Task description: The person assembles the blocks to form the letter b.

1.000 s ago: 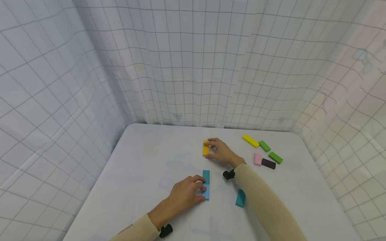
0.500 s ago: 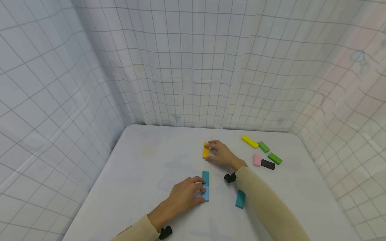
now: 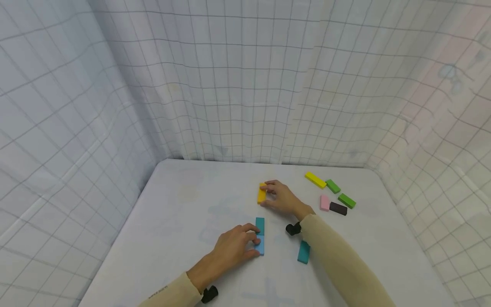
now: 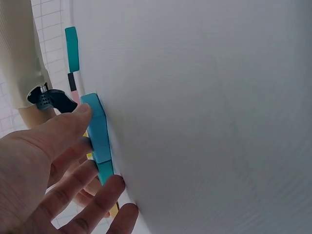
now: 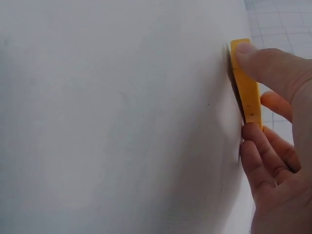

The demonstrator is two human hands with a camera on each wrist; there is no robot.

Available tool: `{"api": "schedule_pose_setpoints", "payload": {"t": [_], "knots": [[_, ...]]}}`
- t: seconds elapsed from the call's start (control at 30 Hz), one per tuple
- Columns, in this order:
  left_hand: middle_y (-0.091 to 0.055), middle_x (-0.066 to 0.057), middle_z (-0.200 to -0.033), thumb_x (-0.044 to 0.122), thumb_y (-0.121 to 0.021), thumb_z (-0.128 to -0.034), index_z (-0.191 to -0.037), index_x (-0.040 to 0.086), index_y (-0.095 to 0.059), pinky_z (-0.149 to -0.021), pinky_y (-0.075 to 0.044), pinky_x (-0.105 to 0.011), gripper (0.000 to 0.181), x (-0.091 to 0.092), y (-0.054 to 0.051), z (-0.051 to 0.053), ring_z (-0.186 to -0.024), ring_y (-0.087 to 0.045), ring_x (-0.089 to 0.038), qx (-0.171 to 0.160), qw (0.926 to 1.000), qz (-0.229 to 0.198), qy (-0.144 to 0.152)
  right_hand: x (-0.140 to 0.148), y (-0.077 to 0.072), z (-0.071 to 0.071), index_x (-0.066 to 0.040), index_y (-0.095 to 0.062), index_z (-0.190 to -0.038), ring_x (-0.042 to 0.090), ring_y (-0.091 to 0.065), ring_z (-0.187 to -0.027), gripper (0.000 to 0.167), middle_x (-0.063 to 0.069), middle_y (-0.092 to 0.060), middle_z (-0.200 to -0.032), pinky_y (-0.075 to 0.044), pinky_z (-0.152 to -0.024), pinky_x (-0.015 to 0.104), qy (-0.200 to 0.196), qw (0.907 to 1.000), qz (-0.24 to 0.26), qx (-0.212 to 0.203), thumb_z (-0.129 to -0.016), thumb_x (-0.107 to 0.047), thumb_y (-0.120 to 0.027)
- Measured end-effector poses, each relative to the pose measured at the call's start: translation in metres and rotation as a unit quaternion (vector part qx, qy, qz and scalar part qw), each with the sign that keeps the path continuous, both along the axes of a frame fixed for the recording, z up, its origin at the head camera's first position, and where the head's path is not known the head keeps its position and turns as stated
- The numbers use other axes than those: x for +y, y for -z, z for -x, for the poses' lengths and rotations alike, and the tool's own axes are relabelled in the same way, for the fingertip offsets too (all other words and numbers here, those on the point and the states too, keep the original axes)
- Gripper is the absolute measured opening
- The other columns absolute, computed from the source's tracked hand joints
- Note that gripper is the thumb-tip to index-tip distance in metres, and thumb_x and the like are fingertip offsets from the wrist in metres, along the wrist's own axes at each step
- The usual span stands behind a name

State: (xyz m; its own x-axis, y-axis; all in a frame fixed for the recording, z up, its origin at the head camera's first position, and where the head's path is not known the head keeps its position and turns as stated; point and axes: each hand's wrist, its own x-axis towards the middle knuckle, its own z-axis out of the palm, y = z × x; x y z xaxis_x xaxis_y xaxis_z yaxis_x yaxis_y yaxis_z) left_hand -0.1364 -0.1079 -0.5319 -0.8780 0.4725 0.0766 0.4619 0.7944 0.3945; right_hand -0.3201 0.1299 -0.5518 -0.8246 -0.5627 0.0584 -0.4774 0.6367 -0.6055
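Contact is made by both hands near the centre of the head view. There the orange-yellow block [image 3: 261, 197] is pinched by the right hand [image 3: 281, 198]: one end is met by the thumb, the other by the fingertips. Whether it rests wholly flat or is slightly tipped cannot be told. Below it in the frame, the light-blue block [image 3: 262, 248] is gripped by the left hand [image 3: 234, 245], with the thumb at its lower end and the fingers curved along towards the teal block [image 3: 260, 223], which is touched end to end.

An end pinch seems well chosen, as the long sides are left free for alignment to be judged by eye. Light, even pressure is advised; by a heavier thumb the block could be twisted. On the left, only a steadying touch seems needed, since by a sideways push the seam could be opened. The right sleeve [image 3: 339, 260] should be lifted well, as a second teal block [image 3: 304, 252], right of lower centre, could be brushed by it.
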Motion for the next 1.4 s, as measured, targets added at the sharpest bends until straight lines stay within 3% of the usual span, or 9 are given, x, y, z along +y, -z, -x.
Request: {"api": "schedule_pose_setpoints", "payload": {"t": [0.2, 0.4, 0.6, 0.73, 0.9, 1.03, 1.4], "knots": [[-0.079, 0.010, -0.143, 0.035, -0.102, -0.0928, -0.111, 0.023, -0.093, -0.091, -0.071, -0.040, 0.023, -0.001, 0.001, -0.001, -0.118, -0.080, -0.022, 0.006, 1.0000, -0.005, 0.003, 0.001, -0.001, -0.006, -0.006, -0.068, -0.162, 0.039, -0.069, -0.147, 0.065, 0.021, -0.057, -0.173, -0.054, -0.129, 0.058, 0.003, 0.9999, 0.000, -0.010, -0.106, -0.030, -0.090], [-0.079, 0.009, -0.144, 0.035, -0.102, -0.0930, -0.112, 0.023, -0.093, -0.095, -0.071, -0.042, 0.024, -0.001, 0.000, 0.000, -0.119, -0.080, -0.022, 0.007, 0.9999, -0.005, 0.006, 0.004, -0.004, -0.012, -0.012, -0.069, -0.162, 0.039, -0.066, -0.151, 0.065, 0.014, -0.057, -0.175, -0.052, -0.131, 0.059, 0.015, 0.9994, 0.007, -0.031, -0.106, -0.034, -0.090], [-0.080, 0.008, -0.144, 0.036, -0.102, -0.0927, -0.112, 0.022, -0.094, -0.089, -0.070, -0.038, 0.025, -0.002, 0.002, 0.002, -0.115, -0.080, -0.022, 0.007, 1.0000, -0.003, 0.004, 0.005, -0.006, -0.018, -0.012, -0.069, -0.163, 0.040, -0.061, -0.156, 0.065, 0.014, -0.055, -0.177, -0.048, -0.134, 0.061, 0.000, 0.9993, 0.003, -0.037, -0.107, -0.037, -0.089], [-0.080, 0.007, -0.144, 0.036, -0.101, -0.0932, -0.113, 0.022, -0.093, -0.096, -0.071, -0.043, 0.025, -0.002, 0.003, 0.003, -0.120, -0.081, -0.023, 0.013, 0.9999, -0.004, 0.005, 0.006, -0.004, -0.021, -0.012, -0.069, -0.162, 0.036, -0.067, -0.148, 0.065, 0.015, -0.057, -0.175, -0.052, -0.130, 0.060, -0.009, 0.9996, -0.006, -0.028, -0.107, -0.041, -0.088], [-0.080, 0.006, -0.143, 0.036, -0.101, -0.0937, -0.112, 0.021, -0.093, -0.102, -0.070, -0.046, 0.024, -0.002, 0.005, 0.002, -0.125, -0.081, -0.024, 0.007, 0.9999, -0.008, 0.009, 0.006, -0.002, -0.029, -0.013, -0.070, -0.161, 0.038, -0.065, -0.151, 0.066, 0.015, -0.058, -0.174, -0.050, -0.131, 0.063, -0.006, 0.9992, 0.001, -0.040, -0.106, -0.045, -0.088], [-0.080, 0.007, -0.144, 0.037, -0.101, -0.0940, -0.112, 0.022, -0.093, -0.096, -0.070, -0.041, 0.024, -0.002, 0.008, 0.003, -0.122, -0.081, -0.024, 0.002, 0.9999, -0.006, 0.009, 0.005, -0.001, -0.033, -0.016, -0.071, -0.160, 0.038, -0.063, -0.154, 0.067, 0.013, -0.059, -0.174, -0.048, -0.133, 0.063, -0.004, 0.9988, 0.006, -0.048, -0.105, -0.050, -0.088], [-0.082, 0.008, -0.141, 0.036, -0.103, -0.0902, -0.109, 0.023, -0.093, -0.082, -0.069, -0.038, 0.025, -0.003, 0.006, 0.002, -0.113, -0.082, -0.024, 0.027, 0.9995, -0.010, 0.012, 0.006, -0.002, -0.037, -0.013, -0.072, -0.158, 0.039, -0.064, -0.153, 0.065, 0.015, -0.059, -0.174, -0.049, -0.132, 0.063, -0.019, 0.9994, -0.003, -0.030, -0.105, -0.046, -0.088]]}}
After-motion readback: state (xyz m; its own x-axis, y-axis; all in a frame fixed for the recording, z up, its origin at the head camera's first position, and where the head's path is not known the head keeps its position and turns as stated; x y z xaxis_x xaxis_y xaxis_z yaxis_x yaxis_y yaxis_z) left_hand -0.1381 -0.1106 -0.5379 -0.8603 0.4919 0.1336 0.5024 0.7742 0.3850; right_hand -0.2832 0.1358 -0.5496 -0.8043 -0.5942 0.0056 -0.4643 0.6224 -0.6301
